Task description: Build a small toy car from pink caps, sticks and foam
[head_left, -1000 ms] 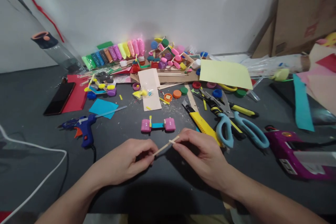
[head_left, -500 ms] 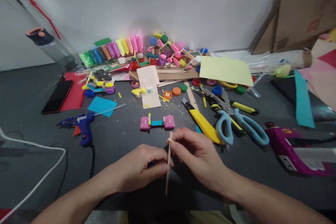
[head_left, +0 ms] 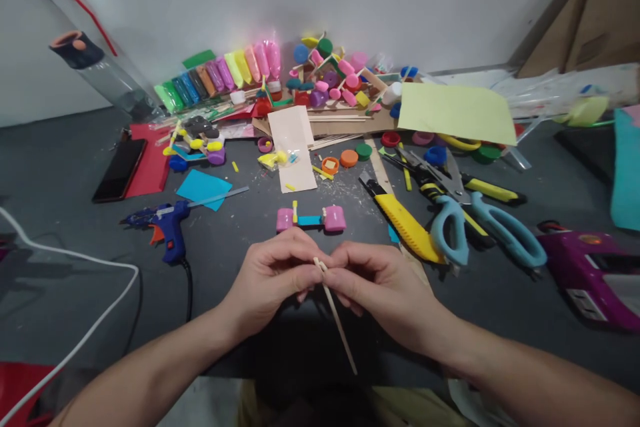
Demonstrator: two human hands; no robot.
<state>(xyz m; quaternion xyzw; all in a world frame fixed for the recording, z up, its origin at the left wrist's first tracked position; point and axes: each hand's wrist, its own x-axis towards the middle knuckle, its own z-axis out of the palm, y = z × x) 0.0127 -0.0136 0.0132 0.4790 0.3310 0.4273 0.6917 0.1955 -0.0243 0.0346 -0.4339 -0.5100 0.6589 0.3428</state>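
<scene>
A thin wooden stick [head_left: 341, 328] is pinched at its upper end between both hands, its long lower part slanting down to the right. My left hand [head_left: 283, 273] grips that end with thumb and fingertips. Touching it from the other side, my right hand [head_left: 367, 280] is closed on the same end, where a short pale piece shows beside the stick; how the two join is hidden by the fingertips. Just beyond the hands lies a small assembly [head_left: 310, 220] with pink rollers at both ends, a blue strip between them and a yellow peg standing up.
On the left lie a blue glue gun [head_left: 173, 230], a phone [head_left: 120, 170] and a white cable [head_left: 75, 253]. To the right are a yellow utility knife [head_left: 407, 227], blue-handled scissors [head_left: 450, 230] and a purple device [head_left: 590, 273]. Colourful clay packs [head_left: 220, 77] line the back.
My left hand has moved up from the stick's middle to its top end, meeting the right hand. The stick's lower end has swung to the right. The camera view has shifted slightly.
</scene>
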